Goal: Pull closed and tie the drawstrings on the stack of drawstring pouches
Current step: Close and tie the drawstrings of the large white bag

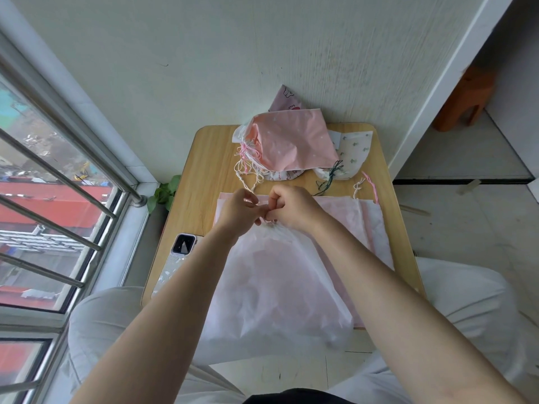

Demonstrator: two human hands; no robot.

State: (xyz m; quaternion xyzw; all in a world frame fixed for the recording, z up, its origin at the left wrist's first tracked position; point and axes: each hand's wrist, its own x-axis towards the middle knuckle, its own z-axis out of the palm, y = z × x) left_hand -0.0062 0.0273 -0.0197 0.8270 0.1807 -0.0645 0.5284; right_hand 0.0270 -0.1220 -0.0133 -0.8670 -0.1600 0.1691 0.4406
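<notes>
Both hands meet at the gathered neck of a white pouch (271, 275) at the table's (204, 170) centre: the left hand (236, 211) and right hand (288, 209) are each pinched shut on its drawstring (269, 221). At twelve o'clock lies a heap of tied pouches (288, 144), too overlapped to count. One phone (178, 258) sits at the nine o'clock edge, beside bare wood.

small red lettering on the pink printed pouch (284, 101) by the wall, too blurred to read
</notes>
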